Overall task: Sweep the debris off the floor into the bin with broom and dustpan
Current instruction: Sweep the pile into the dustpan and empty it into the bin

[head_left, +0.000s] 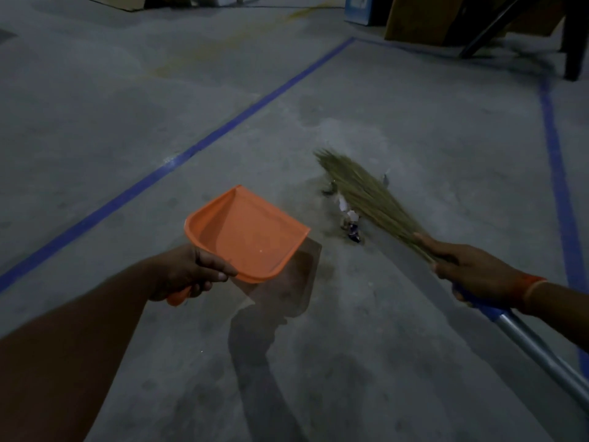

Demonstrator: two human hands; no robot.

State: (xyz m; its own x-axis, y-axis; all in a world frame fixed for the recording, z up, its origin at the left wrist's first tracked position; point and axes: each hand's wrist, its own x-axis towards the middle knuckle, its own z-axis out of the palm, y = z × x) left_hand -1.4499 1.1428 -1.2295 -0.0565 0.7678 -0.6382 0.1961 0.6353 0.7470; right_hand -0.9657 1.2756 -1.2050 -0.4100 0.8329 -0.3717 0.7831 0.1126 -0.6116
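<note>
My left hand (191, 272) grips the handle of an orange dustpan (248, 234), held above the grey floor with its mouth turned to the right. My right hand (468, 266) grips a grass broom (366, 193) where the bristles meet the blue and metal handle (522, 336). The bristles fan out up and to the left, lying over a small pile of debris (349, 223): paper scraps and wrappers on the floor, just right of the dustpan. No bin shows in this view.
Blue tape lines (204, 145) cross the concrete floor diagonally at left, with another (557, 173) along the right. Cardboard boxes (417, 20) and dark furniture legs (573, 43) stand at the far right. More boxes sit along the top edge.
</note>
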